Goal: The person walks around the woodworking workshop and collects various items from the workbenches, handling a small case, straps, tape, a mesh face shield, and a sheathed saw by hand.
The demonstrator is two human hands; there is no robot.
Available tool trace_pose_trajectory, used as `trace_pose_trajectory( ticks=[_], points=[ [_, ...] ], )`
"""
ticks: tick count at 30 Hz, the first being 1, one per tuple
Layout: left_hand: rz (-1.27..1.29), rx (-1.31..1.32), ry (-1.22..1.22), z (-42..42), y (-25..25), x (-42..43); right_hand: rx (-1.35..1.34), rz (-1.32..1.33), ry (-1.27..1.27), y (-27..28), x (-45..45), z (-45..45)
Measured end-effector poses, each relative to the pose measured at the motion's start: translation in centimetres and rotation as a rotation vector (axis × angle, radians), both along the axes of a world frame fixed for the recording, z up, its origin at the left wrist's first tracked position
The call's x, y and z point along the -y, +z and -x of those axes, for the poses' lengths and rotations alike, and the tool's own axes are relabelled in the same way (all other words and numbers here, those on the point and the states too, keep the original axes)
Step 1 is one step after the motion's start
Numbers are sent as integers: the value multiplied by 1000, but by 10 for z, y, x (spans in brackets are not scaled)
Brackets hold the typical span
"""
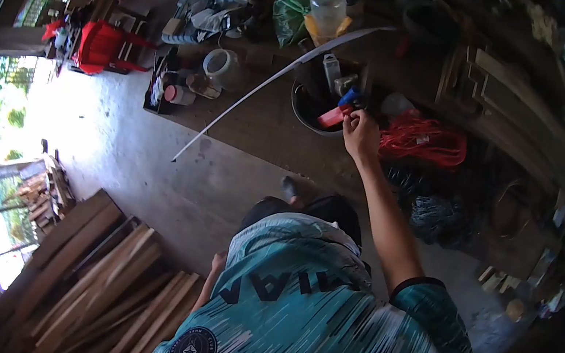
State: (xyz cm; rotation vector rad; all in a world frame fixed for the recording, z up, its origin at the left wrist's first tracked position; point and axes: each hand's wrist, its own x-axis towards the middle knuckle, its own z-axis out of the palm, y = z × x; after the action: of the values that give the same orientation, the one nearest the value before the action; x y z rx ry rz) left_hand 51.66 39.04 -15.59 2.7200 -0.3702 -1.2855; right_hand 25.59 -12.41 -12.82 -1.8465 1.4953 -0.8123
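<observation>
My right hand (361, 134) reaches to the rim of a dark bucket (301, 111) on the workbench. Its fingers are closed on a red object (334, 117) whose exact kind I cannot make out. Beside the fingers, a blue piece (349, 98) and a grey-white tool (331, 70) stick up from the bucket. A bundle of red cord (425, 140) lies just right of this hand. My left hand (218, 262) hangs low by my side, mostly hidden by my teal shirt, so its fingers are not readable.
A long thin white strip (267, 84) slants across the bench and past its edge. A clear jar (328, 8), a green bag (290, 19) and a white tub (220, 65) stand behind. Planks (96, 280) are stacked lower left; a red chair (103, 48) stands farther off.
</observation>
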Motion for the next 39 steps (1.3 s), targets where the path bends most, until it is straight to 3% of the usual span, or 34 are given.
trace_pose_trajectory(
  ticks=[3, 5, 9, 10, 13, 17, 22, 30, 39],
  points=[
    [238, 22, -23, -7, -37, 22, 30, 63, 64, 20, -20, -13],
    [233, 25, -153, -27, -51, 43, 27, 74, 125, 31, -38, -29],
    [287, -1, -158, -70, -32, 78, -57, 103, 284, 37, -77, -67],
    [358, -286, 268, -89, -39, 78, -49, 107, 282, 28, -88, -78],
    [399, -304, 355, -139, -51, 65, -45, -215, 272, 8, -133, -107],
    [439, -280, 493, -192, -67, 31, -126, -235, 395, -25, -193, -140],
    [451, -278, 712, -223, -82, -44, -145, -370, 559, -20, -215, -197],
    [380, -233, 1074, -192, -94, -146, -118, -174, 709, 10, -191, -316],
    [402, -218, 1268, -146, -88, -143, -61, -47, 1093, 26, -214, -464]
  ],
)
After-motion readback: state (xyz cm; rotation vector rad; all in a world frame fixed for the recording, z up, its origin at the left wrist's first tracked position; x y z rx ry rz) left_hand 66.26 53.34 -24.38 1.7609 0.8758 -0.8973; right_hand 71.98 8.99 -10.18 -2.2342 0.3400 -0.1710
